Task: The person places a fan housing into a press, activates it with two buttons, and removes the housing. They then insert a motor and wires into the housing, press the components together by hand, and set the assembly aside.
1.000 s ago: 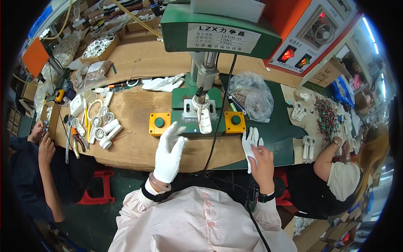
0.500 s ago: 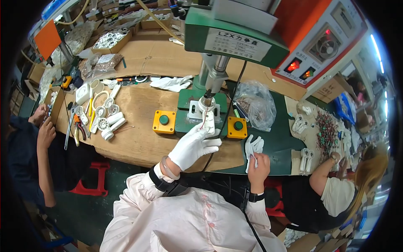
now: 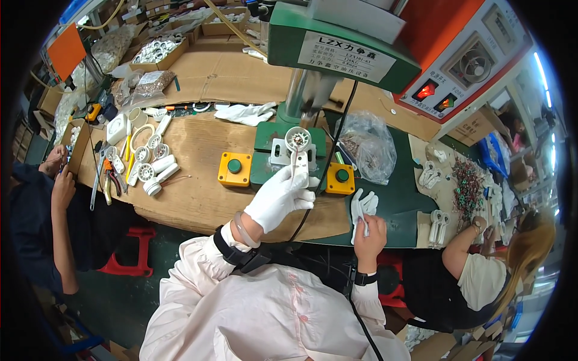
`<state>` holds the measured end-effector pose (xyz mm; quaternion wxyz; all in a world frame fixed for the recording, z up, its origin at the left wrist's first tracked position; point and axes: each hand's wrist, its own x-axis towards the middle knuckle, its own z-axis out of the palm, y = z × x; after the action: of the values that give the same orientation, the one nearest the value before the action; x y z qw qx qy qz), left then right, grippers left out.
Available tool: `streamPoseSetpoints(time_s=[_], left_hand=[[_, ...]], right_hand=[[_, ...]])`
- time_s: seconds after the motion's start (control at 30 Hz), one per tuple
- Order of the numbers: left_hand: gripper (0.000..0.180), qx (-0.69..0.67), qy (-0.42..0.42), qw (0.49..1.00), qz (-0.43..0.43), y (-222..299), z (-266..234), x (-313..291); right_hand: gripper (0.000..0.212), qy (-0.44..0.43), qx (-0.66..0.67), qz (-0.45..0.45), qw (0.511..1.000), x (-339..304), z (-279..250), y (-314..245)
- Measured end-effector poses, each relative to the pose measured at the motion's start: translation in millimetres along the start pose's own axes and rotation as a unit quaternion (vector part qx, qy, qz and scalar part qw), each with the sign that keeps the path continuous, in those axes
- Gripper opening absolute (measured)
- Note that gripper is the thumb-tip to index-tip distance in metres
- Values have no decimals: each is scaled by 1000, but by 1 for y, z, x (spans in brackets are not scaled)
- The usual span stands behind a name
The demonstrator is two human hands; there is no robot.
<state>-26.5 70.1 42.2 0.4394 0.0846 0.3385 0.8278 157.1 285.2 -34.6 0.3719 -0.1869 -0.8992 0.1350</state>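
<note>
My left hand (image 3: 278, 197), in a white glove, grips the handle of a white plastic part (image 3: 300, 157) with a round spoked head and reddish wires along it. That head rests on the metal fixture of the green press base (image 3: 262, 141). Above it the press ram (image 3: 318, 90) is blurred and stands clear of the head. My bare right hand (image 3: 369, 234) pinches a white glove (image 3: 363, 209) lying on the green mat. Yellow boxes with green buttons flank the fixture, one left (image 3: 234, 169) and one right (image 3: 341, 178).
White round-headed parts (image 3: 153, 159), pliers (image 3: 110, 174) and other tools lie at the left. A clear bag (image 3: 367, 147) sits right of the press. A black cable (image 3: 329, 150) hangs before the fixture. Co-workers sit left (image 3: 36, 228) and right (image 3: 475, 277).
The press ram has risen off the white part, so its spoked head now shows. A red light on the control box has gone out. My left hand stays at the handle.
</note>
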Motion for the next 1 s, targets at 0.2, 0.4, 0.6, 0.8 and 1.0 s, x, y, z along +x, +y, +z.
streamPoseSetpoints(time_s=[0.2, 0.4, 0.6, 0.8, 1.0], left_hand=[[34, 151, 9, 987, 62, 11, 2, -7], [27, 357, 131, 920, 95, 45, -15, -22], [26, 387, 187, 893, 137, 66, -16, -29], [27, 400, 203, 885, 123, 90, -27, -8], [13, 747, 117, 647, 100, 191, -117, 94]], right_hand=[[13, -1, 7, 0, 1000, 1, -1, -3], [15, -2, 5, -10, 1000, -1, -1, 1], [16, -5, 2, -12, 1000, -2, -1, 2], [15, 1, 8, -11, 1000, 0, 2, 1], [16, -6, 14, 5, 1000, 1, -2, 0]])
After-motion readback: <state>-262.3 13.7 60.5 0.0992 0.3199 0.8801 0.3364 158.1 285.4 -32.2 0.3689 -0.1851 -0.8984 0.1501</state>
